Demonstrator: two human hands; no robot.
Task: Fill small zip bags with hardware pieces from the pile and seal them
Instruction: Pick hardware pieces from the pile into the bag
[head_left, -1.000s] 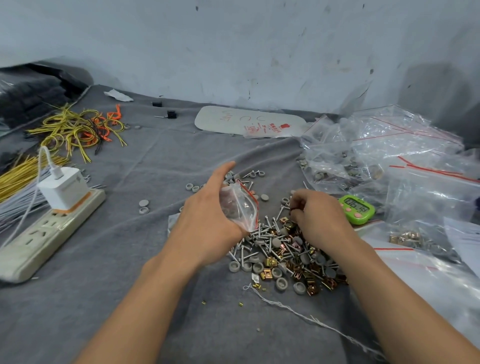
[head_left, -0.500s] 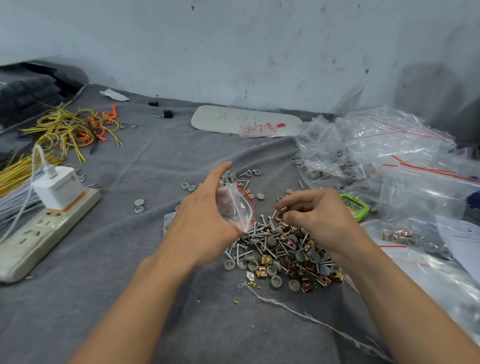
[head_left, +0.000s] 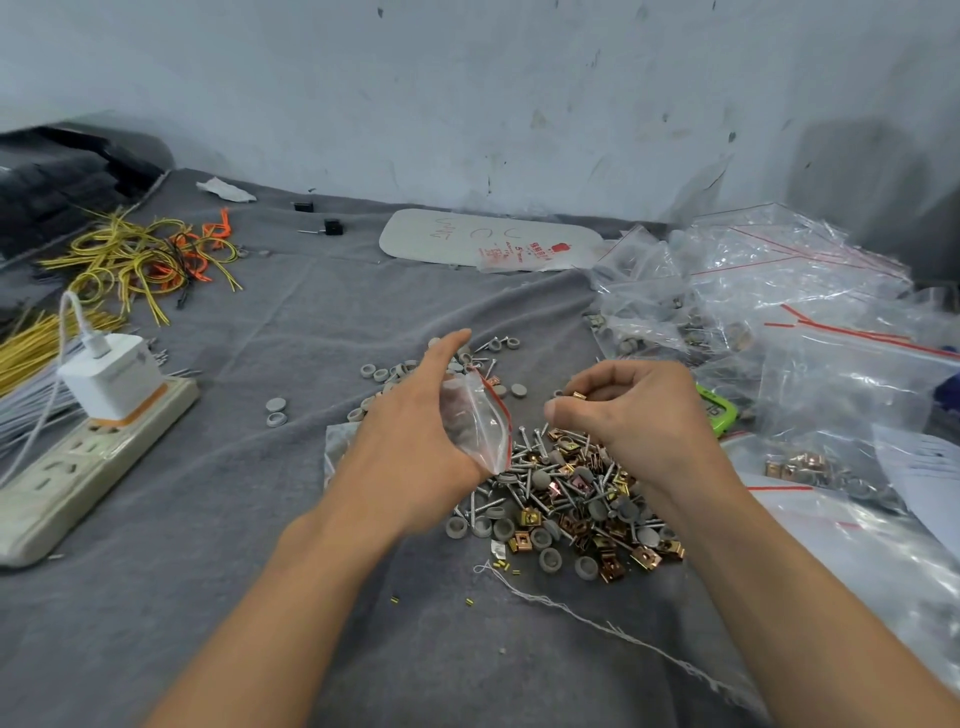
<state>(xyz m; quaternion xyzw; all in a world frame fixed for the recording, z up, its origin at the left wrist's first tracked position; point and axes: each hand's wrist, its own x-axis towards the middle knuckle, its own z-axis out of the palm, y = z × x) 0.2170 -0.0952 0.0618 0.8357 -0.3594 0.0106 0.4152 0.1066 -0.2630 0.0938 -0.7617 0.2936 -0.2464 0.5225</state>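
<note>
My left hand (head_left: 415, 431) grips a small clear zip bag (head_left: 478, 421) with a red seal strip, its mouth turned toward the right. My right hand (head_left: 628, 415) hovers just right of the bag with curled fingers and pinches a small brass-coloured piece (head_left: 579, 396) at the fingertips. Below both hands lies the pile of hardware (head_left: 566, 499): silver screws, grey round caps and brass clip nuts on the grey cloth. A few grey caps (head_left: 275, 410) lie scattered to the left of the pile.
A heap of clear zip bags (head_left: 779, 312), some filled, covers the right side beside a green timer (head_left: 719, 413). A power strip with a white charger (head_left: 104, 415) sits at left, yellow and orange wires (head_left: 140, 254) behind it. A white thread (head_left: 597, 621) trails across the near cloth.
My right hand has lifted off the pile with a small brass piece and come up toward the bag's mouth. My left hand has kept hold of the bag in about the same place.
</note>
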